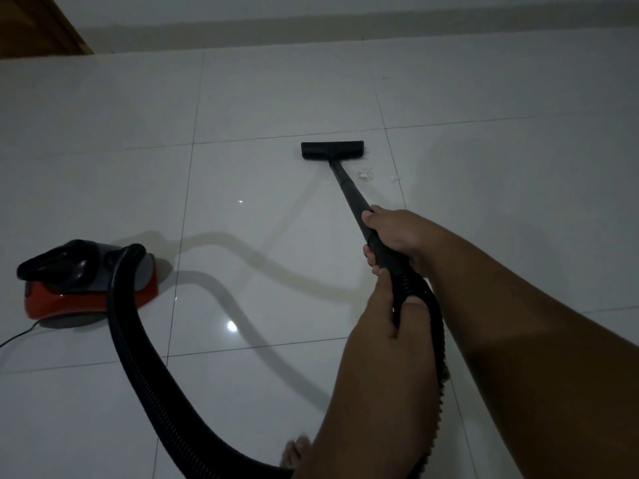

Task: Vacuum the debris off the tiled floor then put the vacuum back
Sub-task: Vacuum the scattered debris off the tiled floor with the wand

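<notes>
A black vacuum wand point(347, 191) runs from my hands down to a flat black floor nozzle point(332, 150) resting on the white tiled floor point(262, 98). My right hand point(397, 236) grips the wand's upper end. My left hand point(385, 311) holds the ribbed hose cuff just below it. Small white scraps of debris point(366, 175) lie on the tile just right of the wand, behind the nozzle, and more debris point(392, 178) lies further right. The red and black canister vacuum point(86, 281) sits on the floor at left, joined by a looping black hose point(138, 361).
A power cord point(17, 337) trails off the left edge from the canister. A grey skirting and wall point(345, 29) bound the floor at the back, with a wooden door or cabinet corner point(38, 25) at top left. My bare foot point(295, 454) shows at the bottom.
</notes>
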